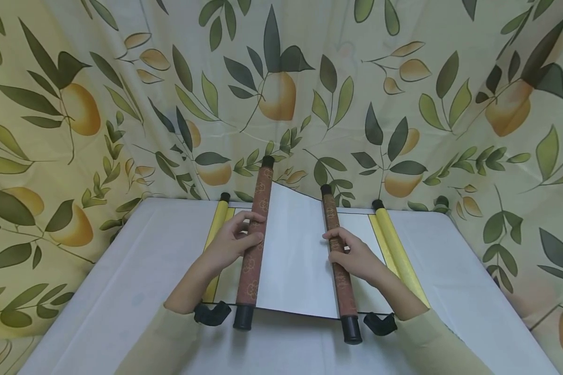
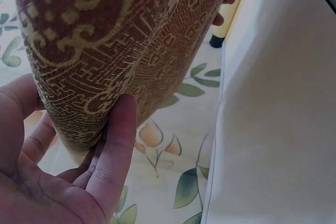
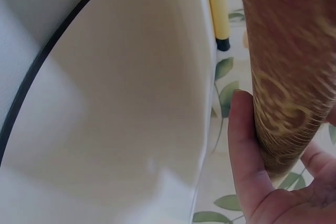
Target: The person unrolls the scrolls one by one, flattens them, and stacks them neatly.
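Note:
Raised above the table, a partly unrolled scroll (image 1: pixel 294 250) shows white paper between two brown, gold-patterned rolls with black end knobs. My left hand (image 1: pixel 232 240) grips the left roll (image 1: pixel 249 271) near its middle, thumb and fingers on either side of it. On the right roll (image 1: pixel 343 289), my right hand (image 1: pixel 355 254) has its thumb and fingers around the brocade. Up close in the left wrist view, the patterned roll (image 2: pixel 126 40) lies between thumb and fingers. The right wrist view has the other roll (image 3: pixel 289 77) held likewise, the white sheet (image 3: pixel 121 108) beside it.
Below the scroll, a yellow roll (image 1: pixel 404 255) lies on the right and another yellow roll (image 1: pixel 217 221) on the left, with pale sheet edges beside them. They rest on a white-covered table (image 1: pixel 136 271). Behind hangs a fruit-and-leaf printed cloth (image 1: pixel 169 114).

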`<state>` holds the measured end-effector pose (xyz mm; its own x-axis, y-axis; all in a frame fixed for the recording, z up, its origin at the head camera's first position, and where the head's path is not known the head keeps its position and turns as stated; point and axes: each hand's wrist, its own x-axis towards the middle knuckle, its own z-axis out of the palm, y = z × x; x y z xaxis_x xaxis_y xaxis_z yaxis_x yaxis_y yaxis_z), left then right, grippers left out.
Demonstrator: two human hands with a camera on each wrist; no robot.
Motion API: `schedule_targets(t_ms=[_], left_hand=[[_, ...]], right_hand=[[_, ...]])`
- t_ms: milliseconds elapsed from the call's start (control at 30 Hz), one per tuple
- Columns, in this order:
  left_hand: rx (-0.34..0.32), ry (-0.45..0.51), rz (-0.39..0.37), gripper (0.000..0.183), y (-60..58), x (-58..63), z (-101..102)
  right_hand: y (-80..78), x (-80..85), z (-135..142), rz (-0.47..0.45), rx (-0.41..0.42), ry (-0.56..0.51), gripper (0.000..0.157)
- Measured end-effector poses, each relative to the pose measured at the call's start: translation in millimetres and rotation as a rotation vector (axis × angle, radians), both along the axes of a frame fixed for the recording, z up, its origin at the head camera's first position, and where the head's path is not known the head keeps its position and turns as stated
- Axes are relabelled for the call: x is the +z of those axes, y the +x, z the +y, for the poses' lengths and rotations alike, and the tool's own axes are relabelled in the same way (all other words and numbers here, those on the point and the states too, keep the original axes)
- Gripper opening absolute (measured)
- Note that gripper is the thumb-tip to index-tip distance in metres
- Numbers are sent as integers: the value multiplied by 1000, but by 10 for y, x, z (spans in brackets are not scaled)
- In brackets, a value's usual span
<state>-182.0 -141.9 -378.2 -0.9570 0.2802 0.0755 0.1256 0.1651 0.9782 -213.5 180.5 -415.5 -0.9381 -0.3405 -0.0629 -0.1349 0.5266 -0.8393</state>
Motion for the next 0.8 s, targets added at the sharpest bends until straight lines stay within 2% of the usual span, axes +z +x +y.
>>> schedule_targets(t_ms=[600,800], left_hand=[[10,3,-10,35,19,18,-60],[17,-2,-10,34,30,37,-74]], right_hand=[[-7,43,72,-16,-23,40,40],[-18,64,83,0,-6,26,40]])
